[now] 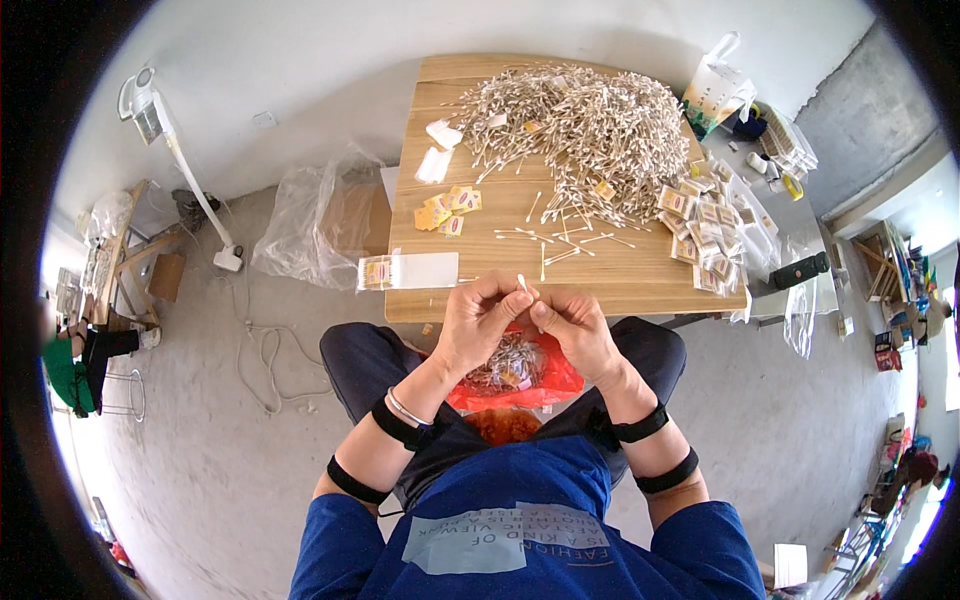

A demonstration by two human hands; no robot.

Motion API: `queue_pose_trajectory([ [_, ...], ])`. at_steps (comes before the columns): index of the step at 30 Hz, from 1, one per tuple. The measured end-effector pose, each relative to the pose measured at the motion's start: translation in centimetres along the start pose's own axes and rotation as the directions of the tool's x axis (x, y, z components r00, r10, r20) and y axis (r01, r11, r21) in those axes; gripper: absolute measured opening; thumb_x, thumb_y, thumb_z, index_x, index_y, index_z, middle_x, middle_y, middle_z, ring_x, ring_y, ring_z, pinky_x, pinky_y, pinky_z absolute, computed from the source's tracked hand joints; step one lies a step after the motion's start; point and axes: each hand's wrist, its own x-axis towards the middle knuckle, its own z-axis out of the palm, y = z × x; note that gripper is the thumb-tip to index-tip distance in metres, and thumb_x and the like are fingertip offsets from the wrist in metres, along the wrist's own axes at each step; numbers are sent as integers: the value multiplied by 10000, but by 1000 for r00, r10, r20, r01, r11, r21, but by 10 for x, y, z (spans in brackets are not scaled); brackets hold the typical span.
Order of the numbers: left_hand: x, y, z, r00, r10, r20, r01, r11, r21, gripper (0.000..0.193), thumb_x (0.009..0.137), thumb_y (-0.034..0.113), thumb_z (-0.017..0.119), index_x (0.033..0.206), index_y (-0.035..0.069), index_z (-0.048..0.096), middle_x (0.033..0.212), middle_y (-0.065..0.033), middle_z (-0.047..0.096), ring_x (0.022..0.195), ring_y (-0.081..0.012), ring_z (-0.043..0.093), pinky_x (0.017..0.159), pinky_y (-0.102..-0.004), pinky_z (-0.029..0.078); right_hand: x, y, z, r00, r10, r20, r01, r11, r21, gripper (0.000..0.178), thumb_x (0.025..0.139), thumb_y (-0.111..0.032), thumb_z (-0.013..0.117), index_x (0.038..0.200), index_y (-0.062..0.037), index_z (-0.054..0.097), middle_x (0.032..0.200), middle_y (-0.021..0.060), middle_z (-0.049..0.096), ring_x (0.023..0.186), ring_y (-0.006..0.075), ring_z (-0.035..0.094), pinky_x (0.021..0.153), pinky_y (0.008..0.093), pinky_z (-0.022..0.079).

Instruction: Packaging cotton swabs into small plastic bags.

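Note:
Over the table's near edge, my left hand (472, 325) and my right hand (580, 332) meet, fingers and thumbs pinched together. A cotton swab (521, 283) is held between their fingertips, one white tip pointing up; the rest of it is mostly hidden. Beyond them, loose cotton swabs (565, 238) lie scattered on the wooden table (475, 215), in front of a large heap of swabs (610, 120). Below my hands, a red plastic bag (565, 365) between my knees holds many more swabs.
Yellow cards (447, 208) and a white strip (428, 270) lie left on the table; small filled packets (708, 228) pile up at its right edge. A clear plastic bag (305, 215) stands left of the table, and a stick vacuum (180, 160) leans on the wall.

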Motion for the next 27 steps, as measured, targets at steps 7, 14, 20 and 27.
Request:
queue_pose_trajectory([
  [7,-1,0,2,1000,-19,16,21,994,-109,179,928,151,633,984,-16,664,831,-29,652,749,-73,586,654,-223,507,1,4,-4,999,45,28,-47,998,46,276,983,-212,543,987,35,667,807,14,649,748,76,562,717,231,462],
  [14,3,18,3,996,-72,-43,62,978,-200,212,930,221,638,955,12,668,930,-24,669,802,-53,548,732,-210,469,1,-4,-4,993,69,91,-77,994,78,270,985,-200,541,996,40,665,837,17,655,773,77,567,734,230,469],
  [20,8,10,1,997,-50,-64,40,988,-151,231,932,209,636,931,-20,660,787,-19,638,684,-79,574,652,-224,496,6,6,-3,999,-37,-20,37,999,-12,235,963,-184,580,970,30,676,880,30,671,829,90,579,770,252,476],
  [27,-2,-7,7,995,-96,38,98,995,-32,335,981,286,550,1004,-32,652,849,-7,651,793,-73,561,714,-228,465,10,14,-11,989,-104,-108,133,937,324,148,933,-154,615,934,-35,702,1087,44,617,947,114,577,845,275,459],
])
